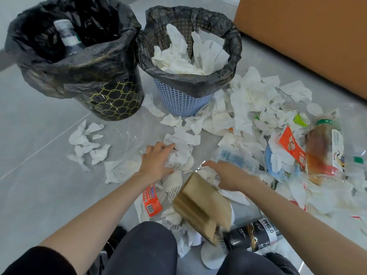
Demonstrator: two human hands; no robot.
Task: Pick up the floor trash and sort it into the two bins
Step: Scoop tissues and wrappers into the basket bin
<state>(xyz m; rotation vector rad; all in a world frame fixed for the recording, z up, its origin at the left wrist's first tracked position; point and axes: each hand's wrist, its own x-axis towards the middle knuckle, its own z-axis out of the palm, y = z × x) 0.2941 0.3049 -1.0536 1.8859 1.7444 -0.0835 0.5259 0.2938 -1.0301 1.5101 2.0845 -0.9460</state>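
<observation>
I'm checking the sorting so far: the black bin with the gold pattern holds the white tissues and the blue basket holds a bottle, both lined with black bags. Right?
Not quite: the contents are swapped. In the head view the black bin with the gold pattern holds a bottle, while the blue basket holds the white tissues. Both are indeed lined with black bags.
</observation>
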